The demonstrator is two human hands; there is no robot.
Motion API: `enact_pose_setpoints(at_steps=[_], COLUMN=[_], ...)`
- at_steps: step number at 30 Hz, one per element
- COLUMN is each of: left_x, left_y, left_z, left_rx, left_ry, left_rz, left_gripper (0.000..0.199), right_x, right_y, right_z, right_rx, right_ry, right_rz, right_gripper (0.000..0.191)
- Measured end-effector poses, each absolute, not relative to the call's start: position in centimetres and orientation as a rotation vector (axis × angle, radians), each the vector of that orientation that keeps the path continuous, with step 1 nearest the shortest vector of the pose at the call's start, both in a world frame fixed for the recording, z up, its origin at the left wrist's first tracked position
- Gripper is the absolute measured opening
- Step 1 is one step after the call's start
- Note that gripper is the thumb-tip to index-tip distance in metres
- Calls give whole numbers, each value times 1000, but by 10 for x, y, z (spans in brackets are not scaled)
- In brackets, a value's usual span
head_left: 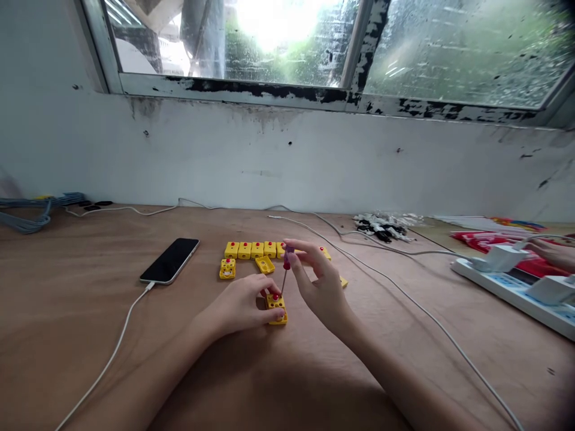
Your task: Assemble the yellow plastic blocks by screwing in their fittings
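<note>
A small yellow plastic case [277,304] with a red button on top lies on the wooden table, and my left hand [242,304] pinches it between thumb and fingers. My right hand [320,284] grips a small screwdriver [286,263] by its red and purple handle. The thin shaft points down, its tip at the case's far edge beside the red button. Behind my hands runs a row of similar yellow cases [245,250], partly covered by my right hand. Nearer stand another yellow case with a red button [227,269] and a hollow yellow shell [265,264].
A black phone [171,261] on a white charging cable [121,335] lies at left. A white power strip [516,293] with plugs sits at right, near another person's hand [554,254]. Black and white small parts [381,227] are heaped by the wall. Another cable crosses the table's right side.
</note>
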State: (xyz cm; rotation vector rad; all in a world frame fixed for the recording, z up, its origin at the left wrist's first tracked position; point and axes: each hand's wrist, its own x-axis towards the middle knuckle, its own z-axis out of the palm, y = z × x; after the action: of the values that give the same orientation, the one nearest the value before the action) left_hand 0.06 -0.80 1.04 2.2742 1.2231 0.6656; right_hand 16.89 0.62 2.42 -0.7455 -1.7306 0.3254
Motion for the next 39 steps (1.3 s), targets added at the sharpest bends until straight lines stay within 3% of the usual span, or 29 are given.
enact_pose_setpoints(at_steps=[4,10,16,22,27,33,39], left_x=[1,0,0,1,2,1,1], left_y=[-8,-7,-6,-7,-7,-7,-7], left_z=[10,9,8,9,9,7,8], left_rx=[2279,2281,2283,2274,2280,2288,2275], left_ry=[1220,1215,1210,1219,1219,1218,1206], left_rz=[666,671,669,669,661,675,669], left_gripper=[27,27,28,27,27,25,26], right_x=[168,167,168,170,169,169,174], right_y=[6,4,5,5,1,0,4], right_z=[25,26,25,24,28,29,30], right_rx=[-794,-733,-824,-716,-808,-740,-850], right_ry=[-1688,-1742,-1692,-1751,-1699,-1797,-1686], right_rz=[110,428,97,443,131,343,57], right_gripper=[14,20,13,23,18,28,17])
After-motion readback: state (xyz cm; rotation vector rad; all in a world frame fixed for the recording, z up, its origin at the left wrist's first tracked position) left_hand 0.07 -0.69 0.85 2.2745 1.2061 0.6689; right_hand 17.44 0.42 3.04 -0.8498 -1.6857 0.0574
